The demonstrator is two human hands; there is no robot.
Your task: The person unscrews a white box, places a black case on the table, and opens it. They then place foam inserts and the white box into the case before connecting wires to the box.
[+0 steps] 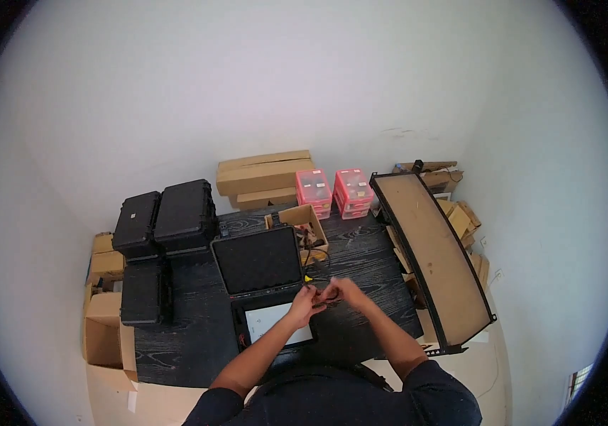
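Head camera, looking down: both forearms come up from the bottom centre of the frame, elbows wide, wrists angling inward until the hands meet just right of the middle. The left hand [305,304] and the right hand [342,290] are together, knuckles almost touching, fingers curled in and pinched on a thin black cable [316,264]. The cable loops upward from the hands towards a small cardboard box [295,215], and there is a yellow speck on it just above the left hand. The exact finger grip is too small to make out.

Now the containers. Right under the hands sits an open black case [258,260] on the dark wood table [360,252]. Its lid stands raised, dark inside, and a white sheet [270,321] lies in its base. The small cardboard box, above the lid, is open, with dark, tangled items inside that cannot be told apart.

At centre left, three closed black cases [185,213] cluster together. At upper centre, flat cardboard boxes [264,173] are stacked against the wall, and two pink drawer units [333,189] stand just beside them. Along the right of the table leans a long, black-framed board [433,259].
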